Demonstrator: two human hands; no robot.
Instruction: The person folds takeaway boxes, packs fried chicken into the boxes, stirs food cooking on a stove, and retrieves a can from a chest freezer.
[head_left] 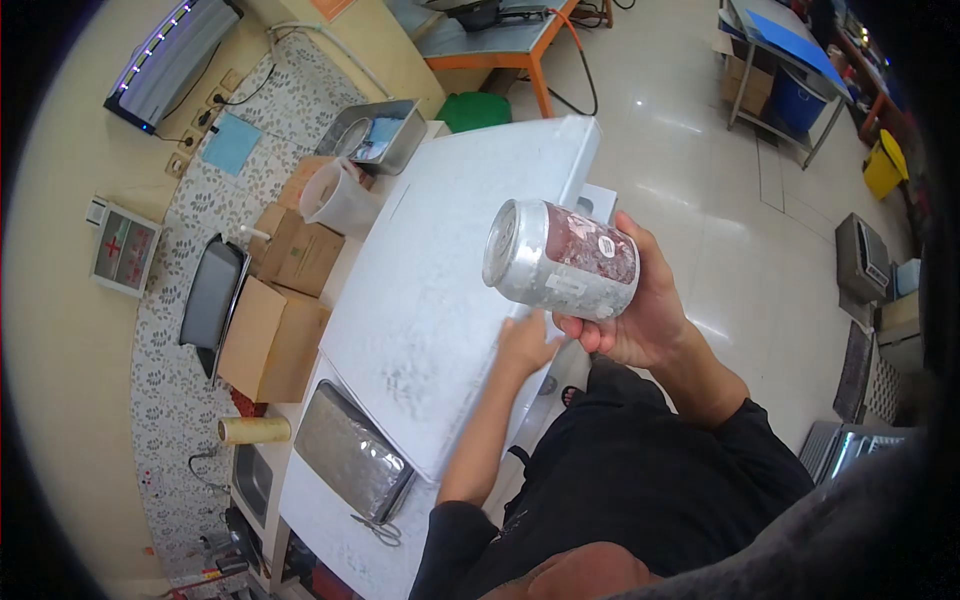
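A silver can (562,262) with a dark red label and a frosty surface is in my right hand (655,300), whose fingers wrap round its base. The can lies on its side in the air, top end pointing left. My left hand (527,345) is just below it, closed at the front edge of a large white lid (450,270); its fingers are slightly blurred and partly hidden by the edge. Dark smudges mark the lid.
Left of the lid are a clear pitcher (340,198), cardboard boxes (268,335) and a metal basin (395,135). A plastic-wrapped dark package (350,450) lies beside scissors (382,531). An orange-legged table (490,50) stands beyond. Tiled floor (690,190) extends right.
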